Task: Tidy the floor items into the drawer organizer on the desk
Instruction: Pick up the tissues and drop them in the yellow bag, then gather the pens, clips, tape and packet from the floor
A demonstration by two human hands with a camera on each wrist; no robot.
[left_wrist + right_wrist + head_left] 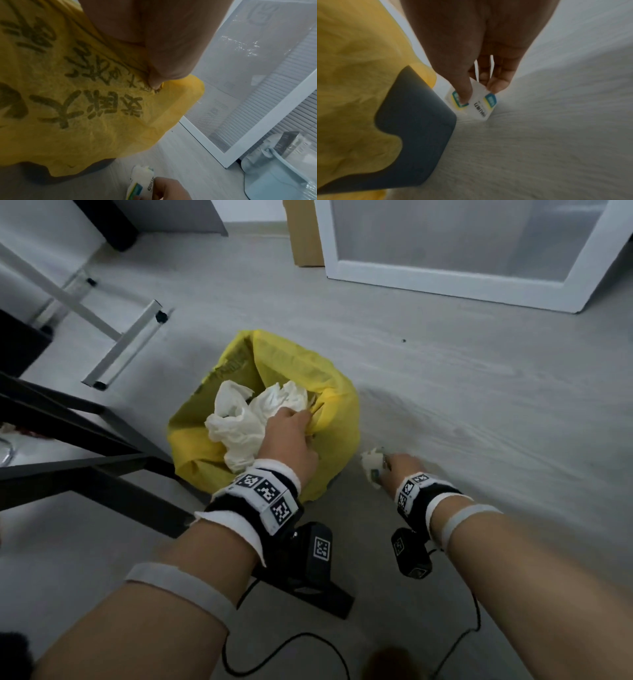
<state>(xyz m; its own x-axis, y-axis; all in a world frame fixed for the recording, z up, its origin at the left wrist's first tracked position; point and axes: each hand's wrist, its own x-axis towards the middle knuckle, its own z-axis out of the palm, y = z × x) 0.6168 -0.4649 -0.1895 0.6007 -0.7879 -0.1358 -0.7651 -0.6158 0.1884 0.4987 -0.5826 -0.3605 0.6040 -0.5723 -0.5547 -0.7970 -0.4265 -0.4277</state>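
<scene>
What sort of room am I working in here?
Probably an office or study: pale wood-look floor, desk legs, a bin with yellow liner, a white-framed glass panel.

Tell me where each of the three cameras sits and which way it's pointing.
Head: worn high, looks down at the floor, yellow bin bag, both forearms.
Left wrist: along the left hand gripping the bag's printed side, toward a white-framed panel.
Right wrist: along the right hand pinching a small white box beside the bin.
All three share bag and box.
</scene>
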